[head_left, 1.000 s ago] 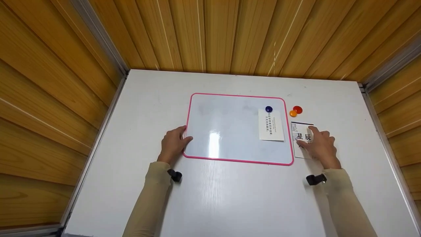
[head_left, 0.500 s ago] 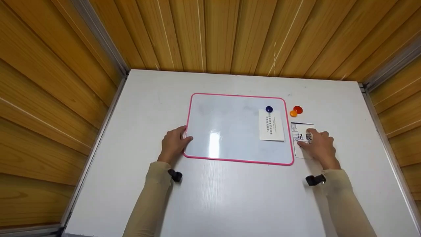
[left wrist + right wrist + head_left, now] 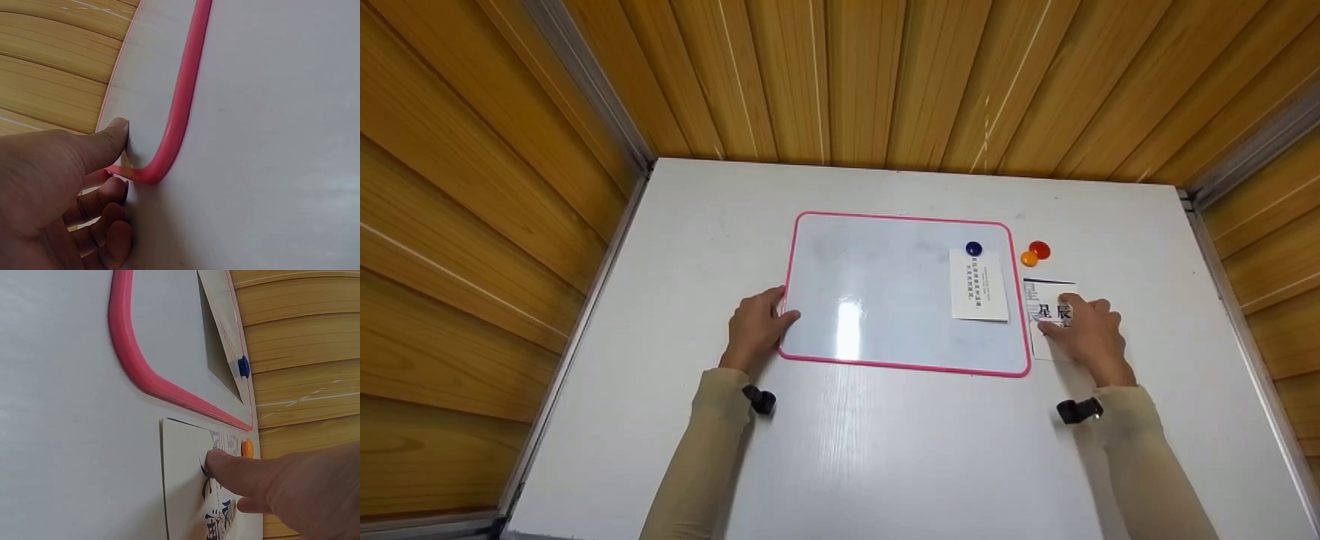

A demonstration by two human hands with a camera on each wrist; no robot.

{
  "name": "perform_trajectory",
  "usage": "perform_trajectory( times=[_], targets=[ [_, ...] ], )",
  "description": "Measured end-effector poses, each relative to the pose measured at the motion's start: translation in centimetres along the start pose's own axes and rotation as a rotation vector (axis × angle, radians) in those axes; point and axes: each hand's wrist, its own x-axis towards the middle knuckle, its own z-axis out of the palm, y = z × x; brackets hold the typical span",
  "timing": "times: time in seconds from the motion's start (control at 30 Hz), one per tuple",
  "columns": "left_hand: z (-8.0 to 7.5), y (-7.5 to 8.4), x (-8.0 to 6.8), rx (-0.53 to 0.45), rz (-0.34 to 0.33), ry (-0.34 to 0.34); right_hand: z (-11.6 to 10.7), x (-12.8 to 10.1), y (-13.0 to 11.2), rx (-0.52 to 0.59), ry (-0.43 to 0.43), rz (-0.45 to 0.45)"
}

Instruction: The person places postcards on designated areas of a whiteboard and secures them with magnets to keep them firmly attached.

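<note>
My left hand (image 3: 755,327) grips the pink-framed whiteboard's (image 3: 840,270) near-left corner; my right hand's (image 3: 1086,334) extended fingertips (image 3: 216,460) press a printed white card (image 3: 1048,300) on the white desk (image 3: 885,450).

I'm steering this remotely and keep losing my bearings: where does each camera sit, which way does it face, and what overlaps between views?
Head: worn on the head, looks forward and down at the white table and pink-framed whiteboard; both sleeved forearms, left hand and right hand show.
Left wrist: low beside the left hand, faces the whiteboard's rounded corner; thumb and curled fingers show.
Right wrist: low behind the right hand, faces the printed card under its fingertip.
Shared: head and right wrist both show the blue magnet and orange magnet.
</note>
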Motion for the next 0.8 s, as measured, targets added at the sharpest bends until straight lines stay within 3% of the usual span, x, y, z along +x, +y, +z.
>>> perform_trajectory(
  times=[0.8],
  targets=[
    [-0.09, 0.40, -0.06, 0.019, -0.009, 0.008, -0.06, -0.10, -0.15, -0.004, 0.027, -0.017]
  ],
)
